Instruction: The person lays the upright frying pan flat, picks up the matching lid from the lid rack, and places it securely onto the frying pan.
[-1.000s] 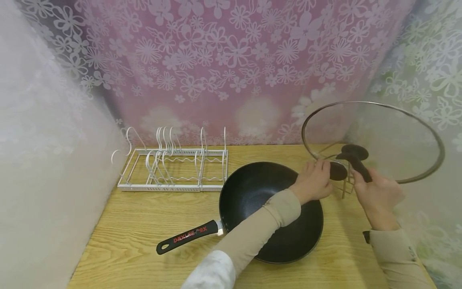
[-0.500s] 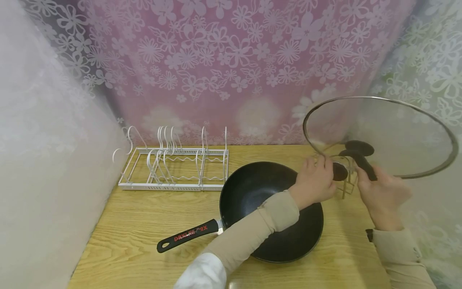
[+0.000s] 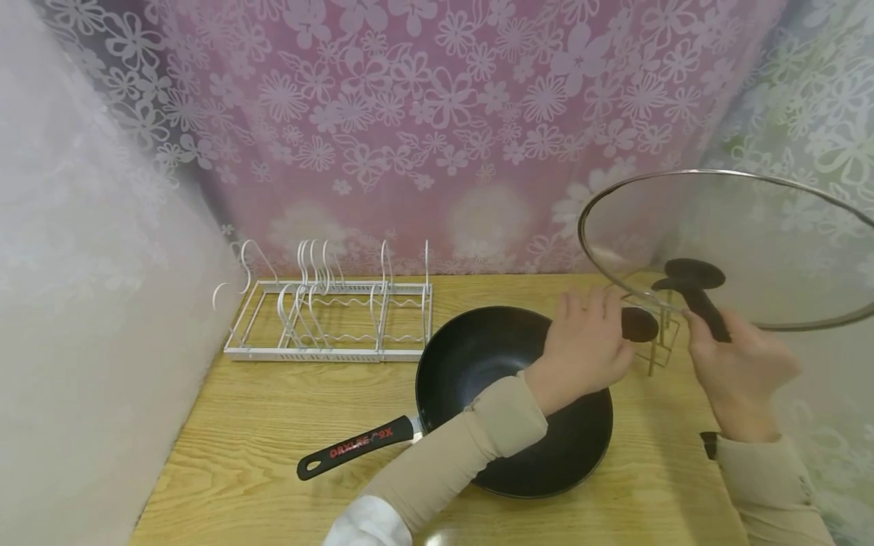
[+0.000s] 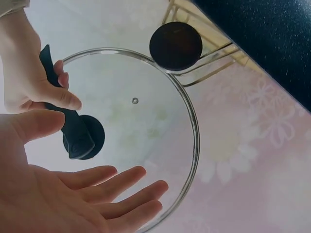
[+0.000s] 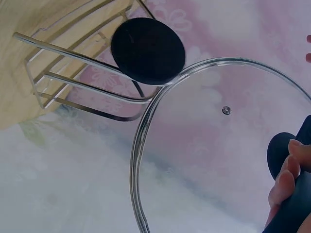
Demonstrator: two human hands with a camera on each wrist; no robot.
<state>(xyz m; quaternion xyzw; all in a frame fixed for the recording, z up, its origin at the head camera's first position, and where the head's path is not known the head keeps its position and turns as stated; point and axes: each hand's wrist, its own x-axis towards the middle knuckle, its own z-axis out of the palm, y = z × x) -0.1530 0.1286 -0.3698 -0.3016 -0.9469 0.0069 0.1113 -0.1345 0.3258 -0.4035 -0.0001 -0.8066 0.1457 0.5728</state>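
My right hand (image 3: 740,371) grips the black handle (image 3: 703,303) of a large glass lid (image 3: 785,243) with a metal rim, raised and tilted above the right side of the table. My left hand (image 3: 587,341) has its fingers spread and holds nothing; in the left wrist view its palm (image 4: 53,199) shows in front of the lid. A gold-coloured wire stand (image 5: 87,92) with a round black disc (image 5: 148,51) is close by the lid's rim. Whether rim and stand touch, I cannot tell. Under my left forearm lies a black wok (image 3: 478,364), its handle (image 3: 355,447) pointing left.
A white wire rack (image 3: 328,353) with curved upright dividers stands at the back left of the wooden table (image 3: 273,409). Behind it hangs a pink floral curtain (image 3: 437,152). Pale coverings (image 3: 89,303) bound the left side and the right.
My right hand has moved to the right with the lid, which has risen a little. My left hand has drawn slightly left, away from the lid's rim. Wok and rack have stayed put.
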